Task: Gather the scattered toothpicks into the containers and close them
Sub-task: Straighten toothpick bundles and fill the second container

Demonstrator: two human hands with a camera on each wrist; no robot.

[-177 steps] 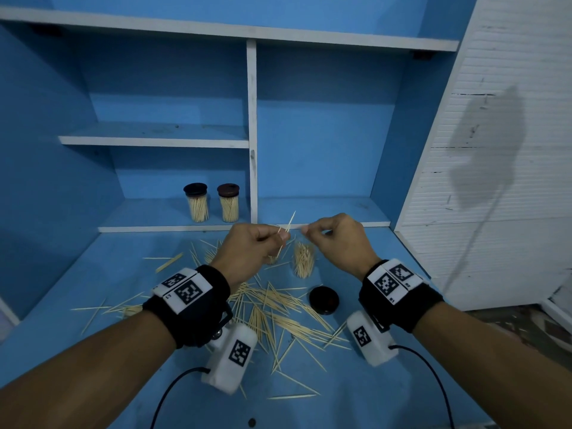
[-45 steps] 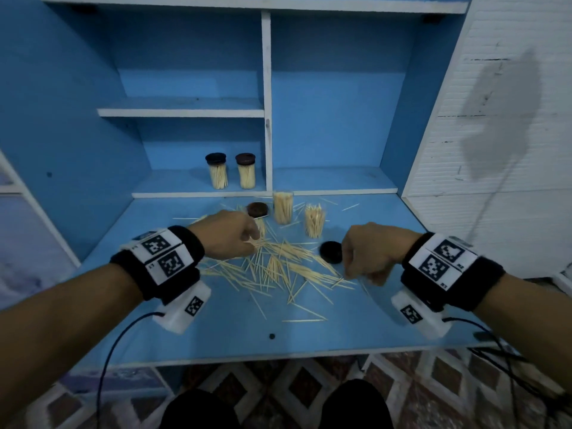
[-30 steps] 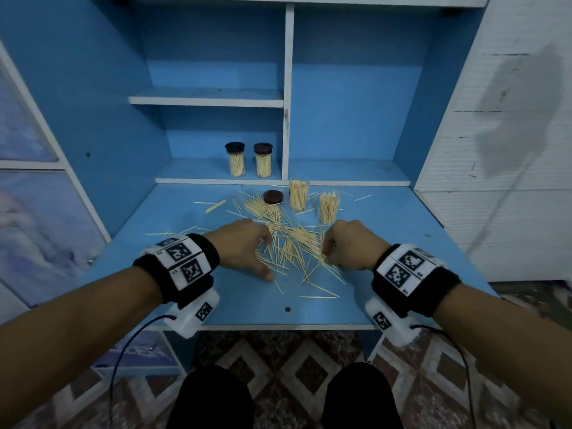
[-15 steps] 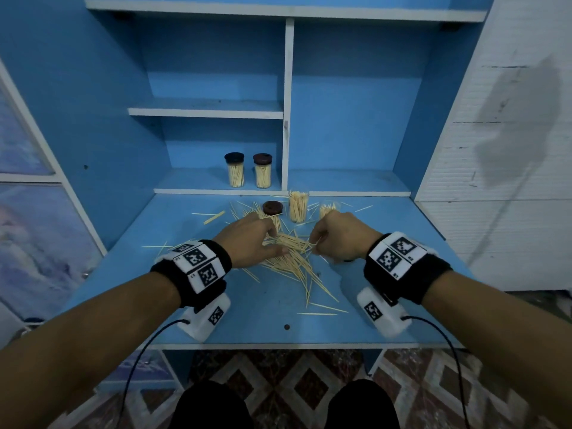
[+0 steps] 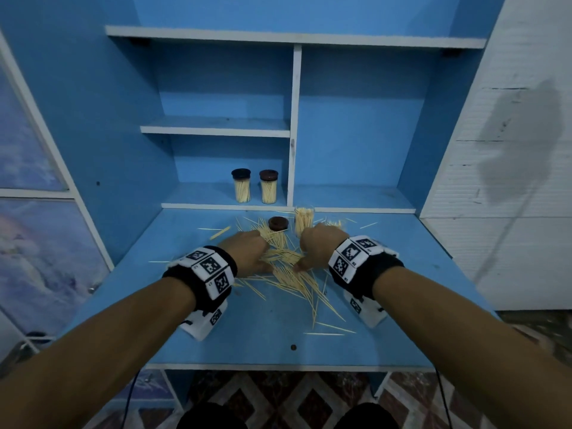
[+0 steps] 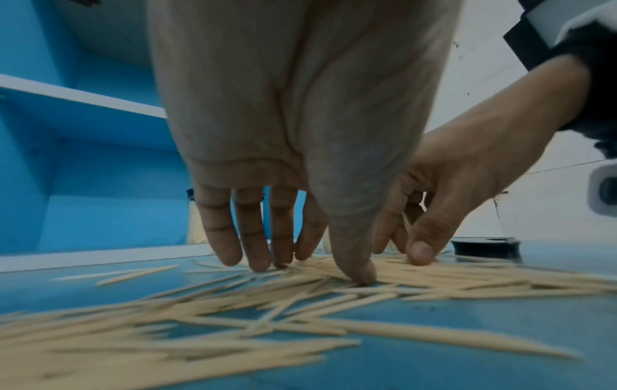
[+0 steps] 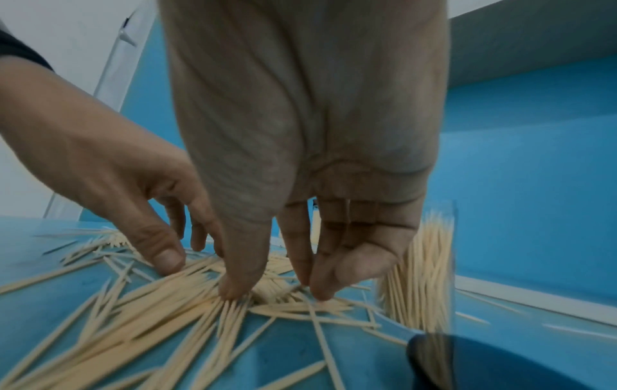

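The blue desk (image 5: pixel 185 320) carries a heap of loose toothpicks (image 5: pixel 294 280) near its middle. The left hand (image 5: pixel 247 252) and right hand (image 5: pixel 318 246) flank the heap, fingers spread and straight, tips pressing the sticks, gripping nothing. An open container (image 5: pixel 304 218) full of toothpicks stands just behind the right hand; a second is mostly hidden by that hand. Two capped jars (image 5: pixel 268 187) sit on the back shelf. A dark lid (image 5: pixel 278 223) lies among the sticks.
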